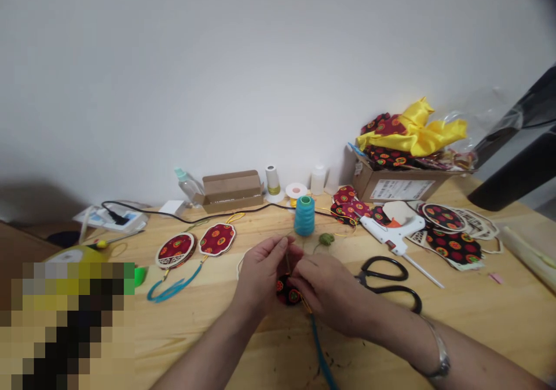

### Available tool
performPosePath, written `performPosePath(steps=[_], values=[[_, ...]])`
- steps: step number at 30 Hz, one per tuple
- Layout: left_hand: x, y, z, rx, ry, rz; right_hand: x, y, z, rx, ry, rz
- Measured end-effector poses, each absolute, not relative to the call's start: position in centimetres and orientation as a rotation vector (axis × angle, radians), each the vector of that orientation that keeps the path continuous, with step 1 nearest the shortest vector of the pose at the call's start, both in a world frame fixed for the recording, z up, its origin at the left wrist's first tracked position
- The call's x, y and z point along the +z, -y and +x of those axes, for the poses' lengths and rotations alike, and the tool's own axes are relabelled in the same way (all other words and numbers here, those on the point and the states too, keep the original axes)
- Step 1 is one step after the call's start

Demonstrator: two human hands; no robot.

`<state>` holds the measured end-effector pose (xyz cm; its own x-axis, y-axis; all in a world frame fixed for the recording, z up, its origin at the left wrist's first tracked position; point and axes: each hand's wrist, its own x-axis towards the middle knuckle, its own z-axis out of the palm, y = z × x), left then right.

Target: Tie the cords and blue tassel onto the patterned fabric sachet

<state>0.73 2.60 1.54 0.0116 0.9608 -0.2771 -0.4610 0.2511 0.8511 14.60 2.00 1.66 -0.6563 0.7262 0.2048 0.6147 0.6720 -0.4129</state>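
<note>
Both hands meet at the middle of the table around a small pendant (286, 293) covered in black fabric with red and orange flowers. My left hand (263, 271) is closed at its upper left, thumb and fingers pinched by a thin olive cord (287, 261). Closed as well, my right hand (332, 291) pinches at the pendant's right side, where fingers hide most of it. From under that hand a blue tassel (319, 352) hangs toward the front edge. A spool of blue thread (304, 217) stands just beyond the hands.
Black-handled scissors (386, 277) and a white glue gun (393, 233) lie to the right. Two red fabric pendants (217, 240) rest at the left. Fabric pieces fill a cardboard box (403, 187) at the back right. A black cable (217, 210) crosses behind.
</note>
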Motion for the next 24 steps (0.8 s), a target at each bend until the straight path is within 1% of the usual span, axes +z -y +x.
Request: performPosePath(steps=[9,17,24], values=[[1.6,-2.7,0.4,1.227,-1.027,0.660,2.5,-1.8,14.3,0.524,2.616,-1.128],[1.8,-2.8,0.3,1.247,-0.968,0.637,1.5,-2.0,14.4,0.513,2.572,-1.087],[2.2,-2.7,0.0,1.274,-0.920,0.623,1.8,-2.0,14.3,0.454,2.584,-1.049]])
